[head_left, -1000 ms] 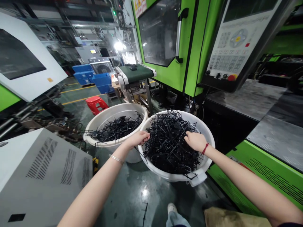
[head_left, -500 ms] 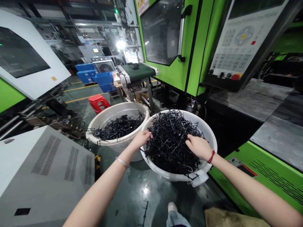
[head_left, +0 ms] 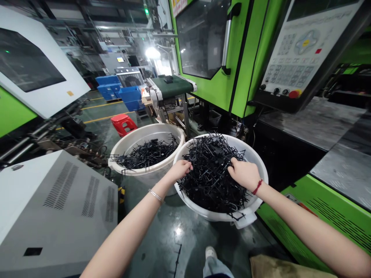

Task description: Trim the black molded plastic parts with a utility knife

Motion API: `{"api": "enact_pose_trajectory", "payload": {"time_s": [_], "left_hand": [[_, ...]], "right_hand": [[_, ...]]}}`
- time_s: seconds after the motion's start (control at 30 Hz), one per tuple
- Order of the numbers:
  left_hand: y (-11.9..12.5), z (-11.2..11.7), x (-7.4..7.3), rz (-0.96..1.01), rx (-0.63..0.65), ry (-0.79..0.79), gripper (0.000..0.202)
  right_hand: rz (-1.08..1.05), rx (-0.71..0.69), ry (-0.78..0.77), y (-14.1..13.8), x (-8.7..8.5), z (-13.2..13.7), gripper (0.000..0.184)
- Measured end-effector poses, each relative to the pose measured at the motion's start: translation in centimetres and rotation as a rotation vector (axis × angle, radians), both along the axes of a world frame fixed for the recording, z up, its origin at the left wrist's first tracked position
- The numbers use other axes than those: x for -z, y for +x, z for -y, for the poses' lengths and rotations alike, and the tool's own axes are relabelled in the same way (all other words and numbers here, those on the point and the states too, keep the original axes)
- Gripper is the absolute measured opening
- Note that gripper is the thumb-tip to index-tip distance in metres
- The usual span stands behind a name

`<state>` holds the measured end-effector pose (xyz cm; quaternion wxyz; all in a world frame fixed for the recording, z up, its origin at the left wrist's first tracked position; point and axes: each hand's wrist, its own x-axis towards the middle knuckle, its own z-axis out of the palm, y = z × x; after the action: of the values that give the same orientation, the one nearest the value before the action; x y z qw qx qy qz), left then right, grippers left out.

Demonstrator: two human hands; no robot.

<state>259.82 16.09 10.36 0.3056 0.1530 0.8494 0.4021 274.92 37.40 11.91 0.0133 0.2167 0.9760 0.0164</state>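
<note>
Black plastic lay on the floor close by, a stray piece (head_left: 177, 259) near a pale shoe (head_left: 210, 253) that could have slipped if it came down on it. To the left was a grey cabinet (head_left: 34, 231). Ahead stood the right tub (head_left: 251, 154), with a heap (head_left: 211, 177) of spiky black parts inside it. The left hand (head_left: 182, 170) was at the tub's left rim with its fingers curled in; the right hand (head_left: 245, 174) was at the heap's right side, fingers bent toward the parts. Whether either set of fingers gripped anything, I could not tell. Because the parts looked tangled, a hard pull on one might have dragged a clump out and spilled some over the rim, where a few ends jutted by the handle (head_left: 246, 221). Stiff ends might also have pricked bare skin under pressure. Beyond, the left tub (head_left: 139, 141) held a lower pile (head_left: 152, 153), its ends poking past the rim, apt to snag an arm. Farther back were a red stool (head_left: 124, 124), a conveyor (head_left: 171, 87) and blue bins (head_left: 130, 98).
</note>
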Motion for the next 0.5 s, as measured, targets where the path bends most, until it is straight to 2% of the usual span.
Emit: {"api": "enact_pose_trajectory", "payload": {"time_s": [0.2,0.5], "left_hand": [[0.22,0.04,0.07,0.011,0.001,0.001,0.029],[-0.17,0.56,-0.29,-0.001,-0.020,0.044,0.026]], "right_hand": [[-0.030,-0.011,0.044,-0.49,-0.61,-0.10,0.031],[0.001,-0.019,0.053,-0.60,-0.55,-0.24,0.028]]}}
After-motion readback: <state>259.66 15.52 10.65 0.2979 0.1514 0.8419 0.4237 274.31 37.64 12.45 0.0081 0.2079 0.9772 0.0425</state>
